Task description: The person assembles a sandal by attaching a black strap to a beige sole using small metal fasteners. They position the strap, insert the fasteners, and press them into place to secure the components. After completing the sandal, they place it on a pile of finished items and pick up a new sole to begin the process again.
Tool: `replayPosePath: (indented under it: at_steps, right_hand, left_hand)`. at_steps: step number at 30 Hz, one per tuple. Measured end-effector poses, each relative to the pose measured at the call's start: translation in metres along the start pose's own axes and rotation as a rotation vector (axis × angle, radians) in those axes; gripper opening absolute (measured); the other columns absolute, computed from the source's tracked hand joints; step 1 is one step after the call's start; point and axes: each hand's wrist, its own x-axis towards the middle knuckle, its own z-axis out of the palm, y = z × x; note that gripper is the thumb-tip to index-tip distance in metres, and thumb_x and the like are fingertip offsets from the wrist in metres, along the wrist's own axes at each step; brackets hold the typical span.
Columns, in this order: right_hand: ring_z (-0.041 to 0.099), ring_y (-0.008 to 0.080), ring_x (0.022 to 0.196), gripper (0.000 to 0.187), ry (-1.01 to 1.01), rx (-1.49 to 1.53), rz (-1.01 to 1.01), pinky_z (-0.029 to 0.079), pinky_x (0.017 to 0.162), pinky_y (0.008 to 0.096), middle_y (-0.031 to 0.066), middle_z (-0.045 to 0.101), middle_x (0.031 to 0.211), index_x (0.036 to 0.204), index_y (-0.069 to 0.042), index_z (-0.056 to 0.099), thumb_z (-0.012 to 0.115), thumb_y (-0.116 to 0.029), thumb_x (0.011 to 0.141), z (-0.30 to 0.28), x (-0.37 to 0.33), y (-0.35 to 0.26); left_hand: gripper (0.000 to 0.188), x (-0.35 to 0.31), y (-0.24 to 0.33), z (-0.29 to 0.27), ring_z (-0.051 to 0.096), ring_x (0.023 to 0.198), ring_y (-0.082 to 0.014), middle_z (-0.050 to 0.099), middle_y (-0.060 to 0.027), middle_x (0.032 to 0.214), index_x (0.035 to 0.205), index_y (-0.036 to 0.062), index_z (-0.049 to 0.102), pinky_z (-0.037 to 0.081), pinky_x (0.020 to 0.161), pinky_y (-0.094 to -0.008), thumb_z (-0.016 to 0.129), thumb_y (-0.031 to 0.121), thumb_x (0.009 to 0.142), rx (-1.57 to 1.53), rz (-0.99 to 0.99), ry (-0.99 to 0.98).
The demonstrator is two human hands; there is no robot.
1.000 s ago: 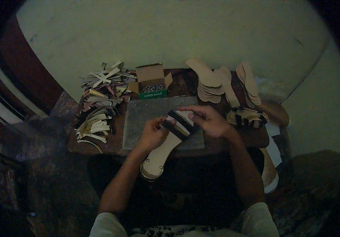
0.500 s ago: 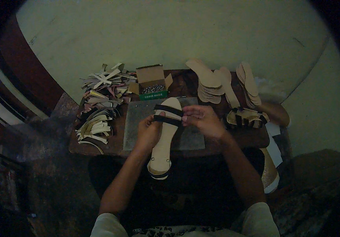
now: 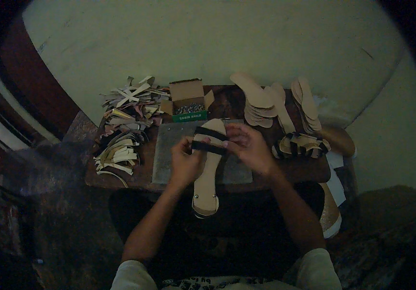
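Observation:
Both hands hold a sandal (image 3: pixel 206 179) with a beige sole and black straps above a grey slab. My left hand (image 3: pixel 187 162) grips its left edge, and a fingertip shows between the two front straps. On the other side my right hand (image 3: pixel 250 147) pinches the right ends of the straps, its fingers partly curled. The upper black strap (image 3: pixel 211 134) and the lower black strap (image 3: pixel 208 147) cross the front of the sole. Two round metal nail heads show at the heel, which points toward me. The underside of the sandal is hidden.
The grey slab (image 3: pixel 169 164) lies on a dark wooden table (image 3: pixel 290 169). Beyond it stands an open green box (image 3: pixel 190 117) of nails. Strap scraps (image 3: pixel 123 140) are heaped at left. Beige insoles (image 3: pixel 256 104) and a strapped sandal (image 3: pixel 301 146) lie at right.
The sandal has turned slightly, its heel swinging right and its rear band slipping mostly out of sight. My left hand has shifted right, with a fingertip now showing between the straps.

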Motion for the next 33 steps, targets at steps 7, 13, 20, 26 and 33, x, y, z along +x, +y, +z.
replayPosePath:
  at_steps: [7, 13, 20, 26, 33]
  right_hand:
    - [0.060, 0.0156, 0.103, 0.028, -0.056, -0.317, -0.132, 0.050, 0.090, 0.0316, 0.0071, 0.062, 0.105, 0.113, -0.002, 0.059, 0.066, -0.001, 0.086, -0.005, -0.003, -0.010]
    - [0.060, 0.0173, 0.100, 0.019, -0.150, -0.111, -0.133, 0.049, 0.092, 0.0337, 0.0079, 0.061, 0.104, 0.105, -0.001, 0.061, 0.066, -0.005, 0.087, -0.013, 0.001, -0.001]
    - [0.060, 0.0205, 0.100, 0.025, -0.095, -0.253, -0.264, 0.048, 0.085, 0.0362, 0.0091, 0.063, 0.112, 0.113, -0.005, 0.063, 0.061, -0.020, 0.093, -0.014, 0.002, 0.000]
    - [0.061, 0.0148, 0.097, 0.027, -0.267, -0.448, -0.100, 0.049, 0.086, 0.0307, 0.0067, 0.067, 0.107, 0.118, -0.002, 0.063, 0.057, -0.004, 0.092, -0.019, 0.004, -0.006]
    - [0.063, 0.0125, 0.080, 0.026, -0.358, -0.282, -0.084, 0.052, 0.071, 0.0307, 0.0097, 0.069, 0.092, 0.108, -0.002, 0.067, 0.054, 0.004, 0.086, -0.019, 0.002, 0.001]
  left_hand:
    - [0.027, 0.001, -0.003, -0.002, 0.058, 0.072, -0.0096, 0.065, -0.0053, 0.083, 0.092, 0.0006, 0.061, 0.046, 0.065, -0.0247, 0.071, 0.025, 0.088, 0.034, -0.070, 0.023]
    - [0.028, 0.006, -0.007, -0.003, 0.058, 0.071, -0.0102, 0.065, -0.0055, 0.081, 0.093, -0.0002, 0.061, 0.046, 0.063, -0.0247, 0.071, 0.026, 0.088, -0.102, -0.065, -0.036]
    - [0.015, -0.001, 0.004, -0.003, 0.054, 0.069, -0.0069, 0.064, -0.0008, 0.083, 0.092, 0.0047, 0.063, 0.043, 0.059, -0.0247, 0.070, 0.016, 0.087, -0.018, -0.188, -0.231]
    - [0.017, -0.007, 0.003, -0.002, 0.063, 0.074, -0.0141, 0.067, -0.0077, 0.085, 0.099, 0.0022, 0.064, 0.051, 0.063, -0.0294, 0.064, 0.006, 0.083, 0.149, -0.157, -0.368]
    - [0.023, -0.008, 0.005, -0.006, 0.064, 0.076, -0.0159, 0.067, -0.0090, 0.086, 0.101, 0.0010, 0.065, 0.052, 0.065, -0.0313, 0.061, 0.008, 0.079, 0.329, -0.217, -0.458]
